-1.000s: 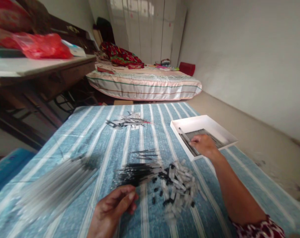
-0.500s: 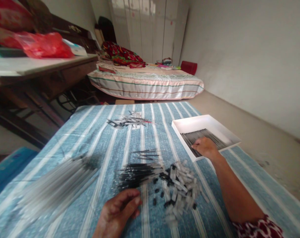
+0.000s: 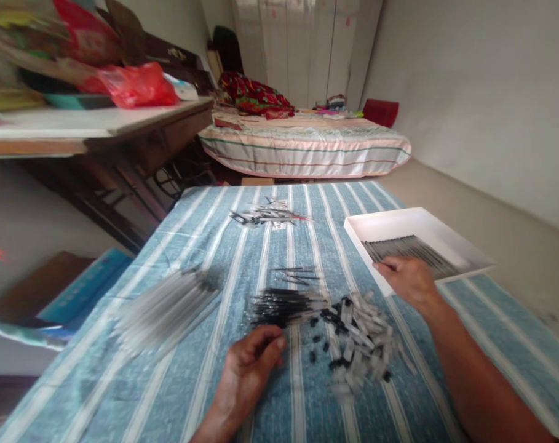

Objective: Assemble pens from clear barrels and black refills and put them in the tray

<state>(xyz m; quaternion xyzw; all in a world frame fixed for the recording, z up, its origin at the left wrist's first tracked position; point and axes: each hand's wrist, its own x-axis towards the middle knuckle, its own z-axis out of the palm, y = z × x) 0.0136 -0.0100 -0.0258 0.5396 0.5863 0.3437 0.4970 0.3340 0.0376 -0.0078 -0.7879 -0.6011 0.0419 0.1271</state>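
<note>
My left hand [image 3: 254,363] is low in the middle, its fingers curled and the thumb against the forefinger; whatever they may hold is hidden. Just beyond it lies a pile of thin black, pointed sticks resembling pen refills [image 3: 279,307]. My right hand [image 3: 408,282] is closed over the near left wall of a shallow white box [image 3: 449,237], and nothing can be made out in its fingers. Inside the box, dark grey slender rods [image 3: 412,249] lie side by side. Between the hands spreads a heap of small translucent and black plastic pieces, like caps [image 3: 362,338].
A bundle of long translucent tubes [image 3: 168,307] lies at the left of the striped tablecloth [image 3: 205,212]. Farther back are mixed thin pieces [image 3: 270,214] on printed paper. Left stands a desk with a red plastic bag [image 3: 138,85]; behind is a bed [image 3: 307,147].
My right hand has drawn back slightly from over the rods to the box's near left wall. My left hand keeps its curled pose. The whole view has swung left.
</note>
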